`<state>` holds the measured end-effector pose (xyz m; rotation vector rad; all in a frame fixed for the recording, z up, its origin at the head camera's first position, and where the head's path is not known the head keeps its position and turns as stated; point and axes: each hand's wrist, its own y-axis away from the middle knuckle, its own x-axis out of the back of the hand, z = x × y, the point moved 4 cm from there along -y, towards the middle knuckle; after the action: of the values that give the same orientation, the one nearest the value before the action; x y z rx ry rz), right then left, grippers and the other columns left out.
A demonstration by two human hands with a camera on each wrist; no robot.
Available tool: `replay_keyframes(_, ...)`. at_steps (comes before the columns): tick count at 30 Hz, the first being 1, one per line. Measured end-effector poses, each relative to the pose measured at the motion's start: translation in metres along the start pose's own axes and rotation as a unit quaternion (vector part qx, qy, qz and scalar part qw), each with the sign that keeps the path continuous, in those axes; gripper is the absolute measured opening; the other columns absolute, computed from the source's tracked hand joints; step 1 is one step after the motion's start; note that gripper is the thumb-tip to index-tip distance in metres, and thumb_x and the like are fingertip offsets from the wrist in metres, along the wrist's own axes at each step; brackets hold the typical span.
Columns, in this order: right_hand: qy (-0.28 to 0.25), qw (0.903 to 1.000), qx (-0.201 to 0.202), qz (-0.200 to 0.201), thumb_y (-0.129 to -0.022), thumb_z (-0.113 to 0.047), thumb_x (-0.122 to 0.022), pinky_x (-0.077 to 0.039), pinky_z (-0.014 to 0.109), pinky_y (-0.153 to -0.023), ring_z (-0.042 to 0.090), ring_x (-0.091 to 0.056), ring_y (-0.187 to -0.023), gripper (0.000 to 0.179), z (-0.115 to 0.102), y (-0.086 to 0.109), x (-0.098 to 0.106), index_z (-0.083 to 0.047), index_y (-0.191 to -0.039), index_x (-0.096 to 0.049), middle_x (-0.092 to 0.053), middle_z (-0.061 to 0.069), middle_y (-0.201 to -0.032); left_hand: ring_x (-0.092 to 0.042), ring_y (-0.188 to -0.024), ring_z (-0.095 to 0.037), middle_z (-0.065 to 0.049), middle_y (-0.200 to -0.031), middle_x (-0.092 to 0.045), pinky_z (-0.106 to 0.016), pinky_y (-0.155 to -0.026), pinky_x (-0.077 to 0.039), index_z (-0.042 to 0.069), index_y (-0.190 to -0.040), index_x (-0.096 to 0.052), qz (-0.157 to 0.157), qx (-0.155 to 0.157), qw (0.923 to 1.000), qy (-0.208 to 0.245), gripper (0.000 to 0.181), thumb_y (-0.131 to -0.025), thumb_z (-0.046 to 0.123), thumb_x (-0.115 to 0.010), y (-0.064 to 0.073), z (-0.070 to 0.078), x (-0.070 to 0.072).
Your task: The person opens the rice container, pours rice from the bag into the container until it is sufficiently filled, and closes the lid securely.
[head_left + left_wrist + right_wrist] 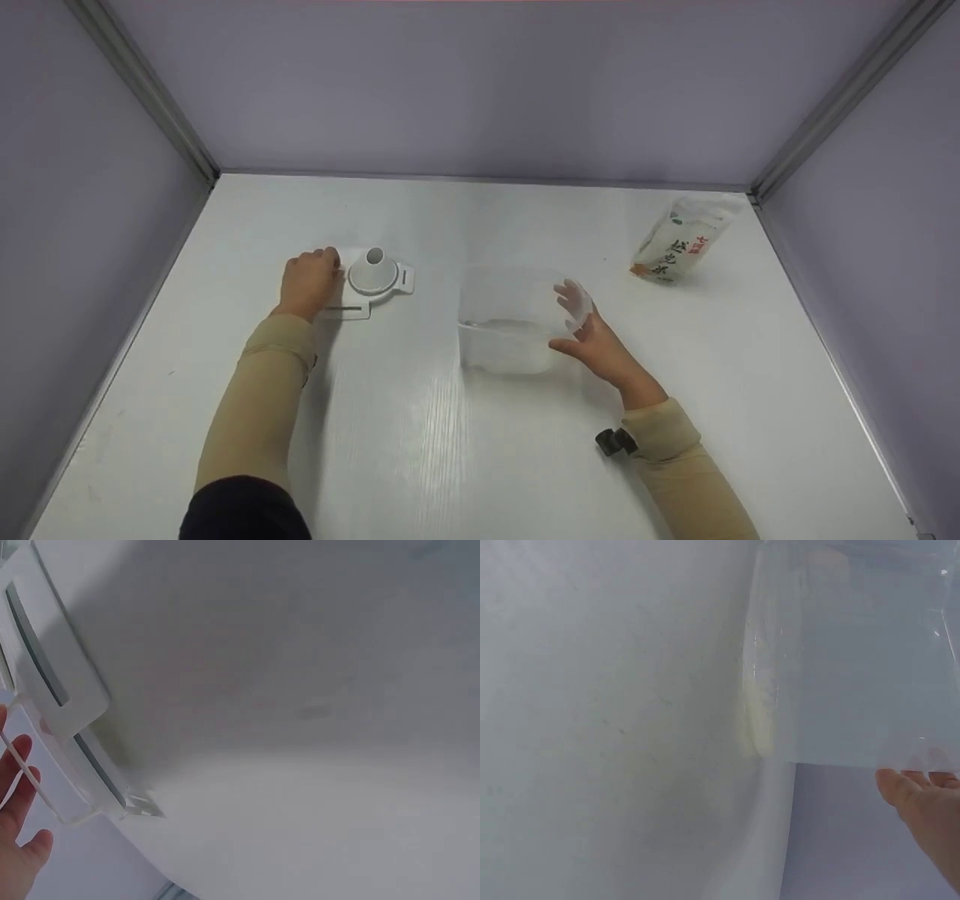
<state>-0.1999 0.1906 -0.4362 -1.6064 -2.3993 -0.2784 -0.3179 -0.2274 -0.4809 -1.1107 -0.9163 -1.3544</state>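
Note:
In the head view, a white slotted lid-like part with a conical spout (373, 274) lies left of the middle. My left hand (309, 281) is at its left side, knuckles up. The left wrist view has the thumb apart from the fingers (18, 791), beside the part's slotted edge (79, 701); whether they touch it I cannot tell. My right hand (600, 341) cups the right end of a clear plastic box (499, 349), fingers spread behind its wall and thumb at the front corner. In the right wrist view, the fingertips (889, 784) meet the box's edge (855, 712).
A clear bag of rice (679, 244) with printed characters stands at the back right of the white table (420, 465). Grey panels (480, 90) enclose the table at the back and both sides. A small black device (615, 442) sits at the right cuff.

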Motion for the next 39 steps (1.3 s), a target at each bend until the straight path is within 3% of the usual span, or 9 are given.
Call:
replay_keyframes(7,0.007,1.0000,-0.005,0.000,-0.084,-0.010,-0.069,-0.020,0.049,-0.109,0.027,-0.015,-0.140,0.092,0.002,0.000,-0.001,-0.009,-0.150,-0.004,-0.016,0.012,-0.154,-0.057,-0.087,-0.039,-0.022,-0.094,-0.060,-0.052,-0.079,-0.044,-0.005,-0.098,-0.057,0.042,-0.004,0.9990,-0.009,0.015,-0.090,0.007,-0.059,0.010,-0.001,-0.003)
replay_keyframes(11,0.005,0.9999,-0.013,-0.002,-0.084,-0.009,-0.070,-0.020,0.046,-0.109,0.026,-0.015,-0.140,0.093,0.002,-0.001,-0.001,-0.009,-0.150,-0.004,-0.016,0.011,-0.154,-0.055,-0.092,-0.041,-0.024,-0.101,-0.057,-0.052,-0.079,-0.045,-0.007,-0.099,-0.057,0.065,-0.021,0.9964,-0.050,0.015,-0.090,0.005,-0.056,0.022,0.007,-0.003)
replay_keyframes(14,-0.002,1.0000,-0.008,-0.001,-0.084,-0.008,-0.070,-0.020,0.047,-0.109,0.028,-0.014,-0.140,0.093,0.002,-0.002,-0.001,-0.007,-0.149,-0.004,-0.016,0.012,-0.153,-0.056,-0.089,-0.041,-0.023,-0.095,-0.056,-0.053,-0.075,-0.047,-0.009,-0.095,-0.059,0.073,-0.037,0.9929,-0.086,0.013,-0.091,0.001,-0.053,0.030,0.016,-0.003)
replay_keyframes(16,-0.008,1.0000,0.001,0.002,-0.083,-0.006,-0.070,-0.019,0.049,-0.109,0.029,-0.014,-0.140,0.092,0.002,-0.001,0.001,-0.005,-0.149,-0.005,-0.016,0.014,-0.153,-0.056,-0.089,-0.041,-0.023,-0.094,-0.055,-0.053,-0.074,-0.048,-0.010,-0.097,-0.058,0.066,-0.039,0.9919,-0.102,0.014,-0.091,0.000,-0.050,0.034,0.020,-0.004)
replay_keyframes(19,-0.018,0.9998,0.012,0.002,-0.083,-0.005,-0.069,-0.018,0.051,-0.109,0.031,-0.013,-0.140,0.091,0.002,-0.001,0.002,-0.004,-0.149,-0.006,-0.016,0.015,-0.153,-0.054,-0.099,-0.043,-0.027,-0.109,-0.054,-0.054,-0.077,-0.047,-0.012,-0.111,-0.054,0.041,-0.031,0.9925,-0.111,0.023,-0.093,-0.001,-0.046,0.037,0.024,-0.007)
replay_keyframes(23,-0.017,0.9998,0.013,0.000,-0.084,-0.006,-0.069,-0.018,0.051,-0.109,0.029,-0.013,-0.140,0.090,0.001,0.000,0.002,-0.006,-0.149,-0.006,-0.016,0.014,-0.153,-0.044,-0.116,-0.045,-0.030,-0.131,-0.041,-0.057,-0.085,-0.044,-0.013,-0.128,-0.042,0.006,-0.012,0.9955,-0.094,0.034,-0.096,-0.003,-0.039,0.036,0.024,-0.010)
replay_keyframes(29,-0.015,0.9999,0.006,-0.004,-0.085,-0.007,-0.068,-0.018,0.050,-0.109,0.027,-0.013,-0.140,0.090,0.003,-0.001,0.001,-0.008,-0.149,-0.005,-0.016,0.012,-0.154,-0.032,-0.126,-0.046,-0.029,-0.141,-0.029,-0.061,-0.093,-0.036,-0.011,-0.136,-0.032,-0.044,0.023,0.9971,-0.058,0.040,-0.097,-0.002,-0.032,0.026,0.022,-0.013)
replay_keyframes(39,-0.020,0.9998,0.003,-0.007,-0.085,-0.007,-0.068,-0.018,0.048,-0.109,0.026,-0.013,-0.140,0.090,0.006,-0.001,0.001,-0.009,-0.150,-0.005,-0.016,0.011,-0.154,-0.024,-0.129,-0.049,-0.029,-0.146,-0.021,-0.064,-0.097,-0.029,-0.011,-0.140,-0.024,-0.065,0.040,0.9956,-0.054,0.043,-0.099,-0.003,-0.027,0.012,0.020,-0.017)
